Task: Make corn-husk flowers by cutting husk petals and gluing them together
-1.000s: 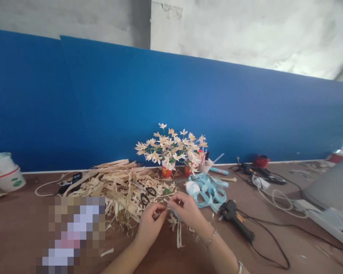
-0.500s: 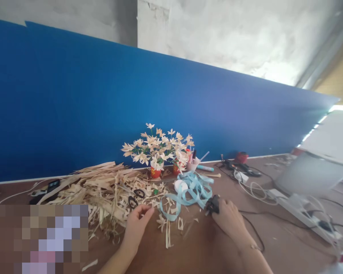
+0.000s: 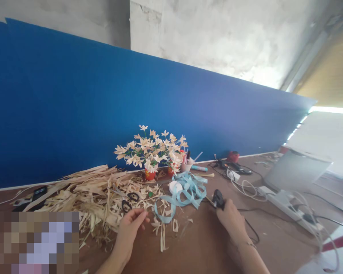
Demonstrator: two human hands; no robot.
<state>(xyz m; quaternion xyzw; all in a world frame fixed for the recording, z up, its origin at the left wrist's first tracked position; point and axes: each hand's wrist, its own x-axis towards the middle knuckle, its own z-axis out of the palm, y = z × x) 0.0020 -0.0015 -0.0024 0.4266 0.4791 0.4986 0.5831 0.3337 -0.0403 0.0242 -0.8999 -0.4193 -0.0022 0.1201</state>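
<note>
My right hand [image 3: 231, 219] is wrapped around the handle of a black glue gun [image 3: 218, 199], its nozzle pointing left toward the ribbon. My left hand [image 3: 130, 230] is closed in a pinch over the front of the table; what its fingertips hold, if anything, is too small to make out. Just beyond it are the black handles of scissors [image 3: 133, 196], whose blades lie among dry husk strips [image 3: 94, 190]. Between my hands lie a loose light-blue ribbon [image 3: 190, 190] and a few cut husk pieces [image 3: 162, 238].
Husk flowers [image 3: 151, 148] stand in red pots [image 3: 150, 175] against the blue panel [image 3: 160, 95]. Nearby is a cup [image 3: 186, 166] of pens. To the right are a power strip [image 3: 291, 213], tangled cables [image 3: 254, 194] and a grey bin-like object [image 3: 294, 171].
My right hand has left my left hand, moved right and taken hold of the glue gun, now raised and turned. The ribbon's loop has spread leftward. The view has swung right.
</note>
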